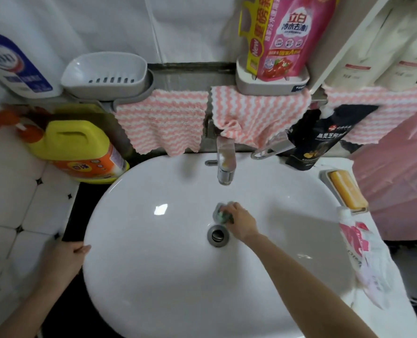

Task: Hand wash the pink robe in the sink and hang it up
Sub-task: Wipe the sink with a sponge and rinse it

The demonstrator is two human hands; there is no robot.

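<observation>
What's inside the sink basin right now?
The open drain and, just behind it, the right hand gripping a small greenish round object, possibly a stopper. The hand hides part of it. Nothing else shows in the sink.

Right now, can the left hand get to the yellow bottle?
Probably yes. The left hand rests on the left rim of the sink holding nothing, and the yellow bottle stands on that same side, farther back, with nothing between them.
</observation>
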